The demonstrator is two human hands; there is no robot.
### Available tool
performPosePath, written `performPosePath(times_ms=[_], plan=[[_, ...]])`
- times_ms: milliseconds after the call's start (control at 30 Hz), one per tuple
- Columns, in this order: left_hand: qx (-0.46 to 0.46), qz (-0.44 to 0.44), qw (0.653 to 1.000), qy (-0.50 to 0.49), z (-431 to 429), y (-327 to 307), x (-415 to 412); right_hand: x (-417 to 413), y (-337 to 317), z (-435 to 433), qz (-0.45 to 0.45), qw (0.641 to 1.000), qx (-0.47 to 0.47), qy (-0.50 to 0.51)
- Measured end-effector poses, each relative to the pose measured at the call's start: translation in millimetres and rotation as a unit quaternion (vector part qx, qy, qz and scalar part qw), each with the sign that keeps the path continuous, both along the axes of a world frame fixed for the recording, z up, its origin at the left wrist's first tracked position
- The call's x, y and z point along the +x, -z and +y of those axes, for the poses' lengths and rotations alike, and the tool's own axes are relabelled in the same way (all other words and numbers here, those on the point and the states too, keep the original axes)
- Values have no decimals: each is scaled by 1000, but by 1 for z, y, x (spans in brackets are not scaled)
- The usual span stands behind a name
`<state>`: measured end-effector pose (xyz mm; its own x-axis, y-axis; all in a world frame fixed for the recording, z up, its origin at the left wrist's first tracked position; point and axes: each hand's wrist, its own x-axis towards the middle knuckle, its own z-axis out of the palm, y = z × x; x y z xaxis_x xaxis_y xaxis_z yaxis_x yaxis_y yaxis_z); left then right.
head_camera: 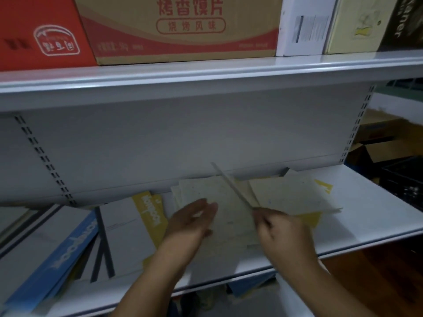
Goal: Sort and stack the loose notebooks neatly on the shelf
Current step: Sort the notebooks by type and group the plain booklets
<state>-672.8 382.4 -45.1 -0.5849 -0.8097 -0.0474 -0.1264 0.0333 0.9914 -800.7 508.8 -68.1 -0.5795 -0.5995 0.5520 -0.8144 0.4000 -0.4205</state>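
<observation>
A white metal shelf (357,202) fills most of the view, with a grey back panel (183,138) behind it and slotted uprights at either side. On the shelf above (206,74) stand cartons: a red box (41,30) at the left, a tan carton (183,30) printed with red Chinese characters in the middle, a white box (304,26) and a pale yellow box (359,24) to the right. The loose notebooks lie scattered on the lower shelf. At the left a blue notebook (68,245) lies slanted, partly under a grey notebook (123,234) with a dark spine; a yellow notebook (148,211) sits just beside that one, its lettering running lengthwise. In the middle, pale speckled notebooks (206,188) overlap one another, and another pale notebook (295,193) lies to the right, over a yellow one (325,186) whose corner shows. The left hand (192,220) is open, fingers spread, resting on or just above the pale stack; contact cannot be told through the blur. The right hand (281,229) pinches a thin notebook (231,186) by its lower edge, holding it on edge and tilted back toward the panel. Beyond the shelf at the right, brown cartons (389,140) are dimly seen.
</observation>
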Motion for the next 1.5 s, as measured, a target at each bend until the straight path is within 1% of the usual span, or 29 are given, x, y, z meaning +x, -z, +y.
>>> performPosePath(times_ms=[33,67,133,200,233,267,333,367,400,467,533,567,600,700,833,867,933,1000,1067,1100,1133,1167,1200,1267,1300,1333,1367,1433,1500], plan=[[100,48,993,32,6,-5,0,19,-4,-8,1,999,14,-42],[136,67,988,28,8,-7,1,35,-6,-17,6,996,19,-89],[132,89,985,-64,1,-8,9,57,-7,-33,-44,982,33,-178],[102,98,979,-148,-17,-4,27,63,-5,-45,-122,959,35,-253],[76,89,977,-180,-28,-2,38,60,-2,-49,-151,950,29,-272],[48,71,973,-214,-41,0,51,54,2,-52,-161,949,6,-271],[-8,15,964,-265,-65,2,75,30,10,-59,-146,966,-70,-202],[-35,-17,961,-273,-77,6,85,12,14,-60,-141,976,-78,-143],[-58,-59,959,-270,-86,11,93,-8,18,-61,-146,985,-51,-80],[-94,-163,951,-245,-99,24,101,-47,30,-56,-167,982,82,33],[-141,-256,931,-217,-102,34,100,-71,45,-48,-151,956,228,105],[-168,-284,921,-208,-104,39,96,-77,50,-45,-128,946,271,123],[-183,-299,913,-207,-103,40,92,-81,53,-43,-110,943,285,130],[-222,-274,916,-191,-95,36,77,-85,52,-39,-81,948,278,133],[-173,-170,961,-132,-73,26,57,-80,37,-35,-40,932,345,101],[-171,-151,966,-118,-68,24,53,-78,30,-32,-29,932,345,104],[-175,-112,973,-104,-59,21,44,-81,18,-24,-37,947,293,129],[-151,-67,981,-104,-54,15,37,-85,11,-14,-74,974,165,133],[-111,-9,989,-93,-52,9,31,-80,11,-9,-49,996,-2,78],[-98,13,991,-85,-51,7,27,-76,11,-8,-18,998,-61,25],[-100,19,992,-79,-49,4,24,-70,13,-9,-6,997,-78,-23],[-115,13,990,-78,-47,3,20,-62,16,-13,-24,995,-70,-71],[-135,6,987,-82,-46,5,17,-55,21,-17,-36,993,-40,-109],[-194,0,979,-66,-39,10,13,-49,41,-25,0,985,20,-169],[-239,-11,970,-36,-35,14,11,-49,56,-27,34,978,42,-203],[-275,-44,960,3,-33,19,10,-50,64,-28,38,972,53,-226],[-297,-88,949,49,-30,24,7,-51,68,-26,23,969,48,-240],[-351,-151,912,148,-27,36,-1,-55,70,-23,19,968,32,-247],[-387,-209,875,202,-23,41,-11,-53,65,-21,27,964,21,-264]])
